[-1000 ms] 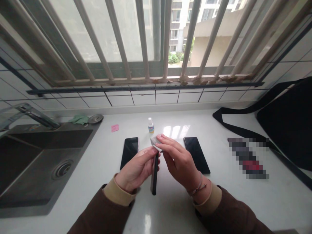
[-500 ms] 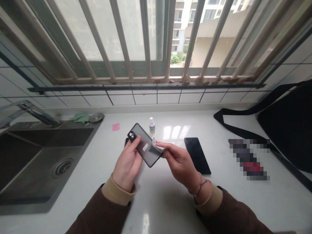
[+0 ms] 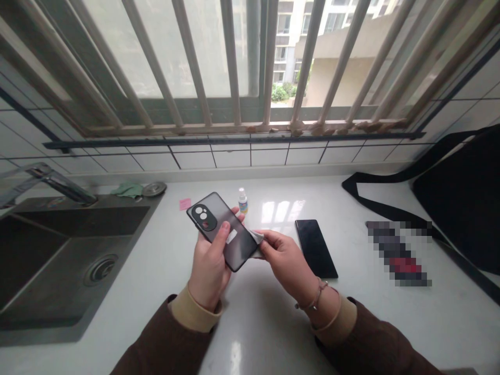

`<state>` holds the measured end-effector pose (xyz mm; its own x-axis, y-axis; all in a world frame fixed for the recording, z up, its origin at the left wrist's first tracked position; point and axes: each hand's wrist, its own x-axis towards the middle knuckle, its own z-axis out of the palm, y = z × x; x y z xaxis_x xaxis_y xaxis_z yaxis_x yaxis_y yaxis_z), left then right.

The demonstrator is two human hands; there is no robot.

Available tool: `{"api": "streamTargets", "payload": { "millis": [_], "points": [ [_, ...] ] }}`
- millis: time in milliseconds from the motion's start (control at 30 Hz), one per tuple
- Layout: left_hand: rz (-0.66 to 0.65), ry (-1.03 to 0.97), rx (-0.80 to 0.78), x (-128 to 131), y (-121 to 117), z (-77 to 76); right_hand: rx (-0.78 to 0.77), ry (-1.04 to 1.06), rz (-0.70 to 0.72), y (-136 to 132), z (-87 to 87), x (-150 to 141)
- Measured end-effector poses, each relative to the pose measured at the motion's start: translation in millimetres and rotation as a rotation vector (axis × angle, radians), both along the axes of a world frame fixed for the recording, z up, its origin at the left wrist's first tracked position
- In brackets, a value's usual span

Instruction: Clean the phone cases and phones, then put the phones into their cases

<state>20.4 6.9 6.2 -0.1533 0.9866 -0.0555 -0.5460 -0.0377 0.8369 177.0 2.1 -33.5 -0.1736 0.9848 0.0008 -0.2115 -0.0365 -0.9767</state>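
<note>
**Wiping step under way**

Your left hand (image 3: 209,271) clamps a black phone in a frosted grey case (image 3: 240,245), held above the white stone counter (image 3: 273,333), left of centre. Your right hand (image 3: 285,263) pinches a pale soft cloth (image 3: 255,240) against the phone's right edge. This wiping calls for a firm left-hand hold.

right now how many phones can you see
2. One smartphone in a dark case is held in the left hand; a black smartphone lies face up on the white counter to its right. Another could be hidden behind the held one.
</note>
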Motion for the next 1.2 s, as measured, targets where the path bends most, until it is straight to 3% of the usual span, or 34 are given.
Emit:
{"api": "streamTargets", "payload": {
  "millis": [100, 333, 533, 700, 767, 833, 933, 1000, 1100, 1200],
  "points": [
    [0.062, 0.103, 0.071, -0.4, -7.6, -6.4, -0.139, 0.094, 0.072, -2.5, -2.1, -6.8],
    [0.145, 0.148, 0.213, -0.3, -12.1, -19.4, -0.213, 0.142, 0.139, -4.1, -2.0, -8.9],
    [0.101, 0.187, 0.059, -11.2, -13.5, -22.1, -0.307, 0.233, 0.233, -5.6, -2.5, -10.4],
    [0.295, 0.205, 0.055, -20.3, -0.1, -14.9, -0.362, 0.264, 0.423, -11.3, 3.0, -10.6],
    [0.309, 0.189, 0.03, -20.8, 7.1, -11.3, -0.372, 0.277, 0.336, -9.3, 2.7, -8.0],
    [0.212, 0.117, -0.084, -20.1, 12.8, -8.1, -0.346, 0.248, 0.098, -3.9, 1.0, -2.2],
    [-0.055, -0.024, -0.3, -16.3, 14.9, -4.4, -0.151, 0.052, -0.262, 4.2, -0.5, 9.1],
    [-0.177, -0.071, -0.341, -11.2, 12.5, -3.1, 0.107, -0.181, -0.36, 4.7, 0.1, 13.1],
    [-0.234, -0.128, -0.295, -1.3, 7.1, -3.9, 0.528, -0.481, -0.275, -2.5, 0.4, 7.8],
    [-0.22, -0.106, -0.286, 5.0, 4.4, -7.7, 0.757, -0.588, -0.107, -12.1, -0.3, -3.8]
  ]
}}
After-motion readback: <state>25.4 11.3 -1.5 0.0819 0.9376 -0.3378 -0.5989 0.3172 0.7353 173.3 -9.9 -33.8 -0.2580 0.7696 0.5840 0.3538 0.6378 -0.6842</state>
